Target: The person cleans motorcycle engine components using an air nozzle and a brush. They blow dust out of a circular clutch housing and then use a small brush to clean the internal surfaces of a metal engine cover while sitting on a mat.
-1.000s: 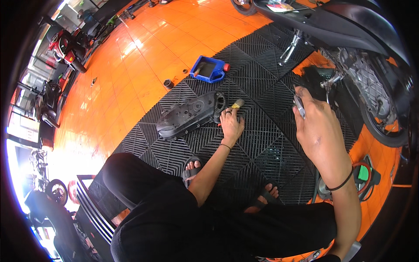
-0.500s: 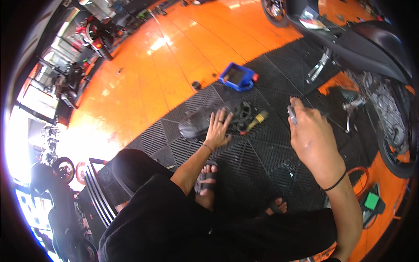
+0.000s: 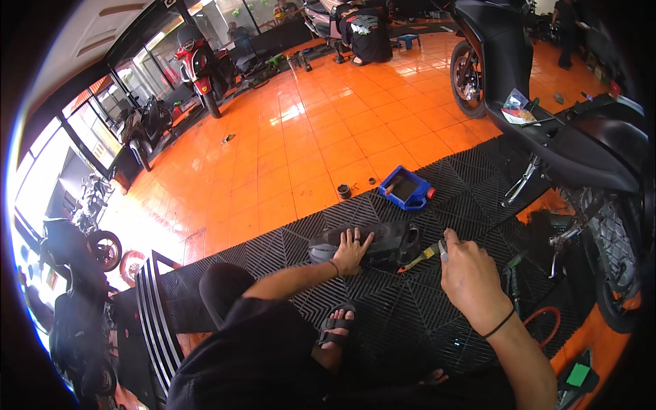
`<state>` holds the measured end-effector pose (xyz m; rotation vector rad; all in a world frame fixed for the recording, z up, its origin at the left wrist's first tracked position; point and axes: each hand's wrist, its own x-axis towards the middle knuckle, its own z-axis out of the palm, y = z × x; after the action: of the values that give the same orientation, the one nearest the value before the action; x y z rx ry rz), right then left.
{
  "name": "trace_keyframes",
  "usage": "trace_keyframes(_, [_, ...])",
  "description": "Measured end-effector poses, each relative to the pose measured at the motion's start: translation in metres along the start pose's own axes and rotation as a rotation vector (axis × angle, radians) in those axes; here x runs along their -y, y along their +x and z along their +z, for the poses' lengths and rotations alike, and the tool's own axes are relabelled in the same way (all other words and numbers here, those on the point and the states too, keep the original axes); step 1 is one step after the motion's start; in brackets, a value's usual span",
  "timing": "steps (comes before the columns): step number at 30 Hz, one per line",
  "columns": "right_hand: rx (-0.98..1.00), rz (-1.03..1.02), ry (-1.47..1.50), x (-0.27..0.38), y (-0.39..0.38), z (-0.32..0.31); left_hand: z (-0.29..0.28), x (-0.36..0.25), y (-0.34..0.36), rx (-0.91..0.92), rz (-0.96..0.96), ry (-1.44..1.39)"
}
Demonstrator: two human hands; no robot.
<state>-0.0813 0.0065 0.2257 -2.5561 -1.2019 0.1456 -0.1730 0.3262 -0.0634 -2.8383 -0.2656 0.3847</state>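
Note:
A long black motorcycle cover (image 3: 321, 250) lies on the ribbed black mat. My left hand (image 3: 350, 251) rests on its top, fingers spread and flat. To the right of the cover, my right hand (image 3: 473, 277) is closed around a small grey metallic tool (image 3: 443, 253) that is mostly hidden by the fingers; its exact kind cannot be told. Between that hand and the cover's right end lies a paintbrush (image 3: 427, 253) with a yellowish body and a red tip. Beyond the cover stands a blue cut-open jug (image 3: 418, 199) with a red cap and dark contents.
A black scooter (image 3: 567, 143) stands at the right, its side stand and rear wheel near the mat. A red hose (image 3: 552, 316) curves by my right forearm. Small round parts (image 3: 344, 191) sit on the orange tiles. A person (image 3: 369, 37) crouches far off by another motorcycle.
The view has tilted up, showing more of the far floor and a crouching person. My left hand stays on the cover; my right hand remains closed beside the brush.

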Motion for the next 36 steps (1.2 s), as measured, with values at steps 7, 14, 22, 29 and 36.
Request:
trace_keyframes(7, [-0.073, -0.133, 0.392, -0.003, 0.017, 0.018, -0.099, 0.077, 0.048, 0.346, 0.156, -0.291])
trace_keyframes(14, [0.132, 0.13, 0.736, -0.009, 0.066, 0.071, -0.092, 0.135, 0.101, 0.388, 0.254, -0.582])
trace_keyframes(22, [-0.074, 0.631, 1.561, 0.031, 0.122, 0.227, -0.086, 0.139, 0.1, 0.6, 0.202, -0.664])
trace_keyframes(29, [-0.236, 0.675, 1.491, 0.037, 0.121, 0.276, -0.095, 0.102, 0.068, 0.469, 0.161, -0.784])
trace_keyframes(36, [-0.292, 0.821, 1.435, 0.002, 0.083, 0.297, -0.104, 0.061, 0.083, 0.66, 0.161, -0.913])
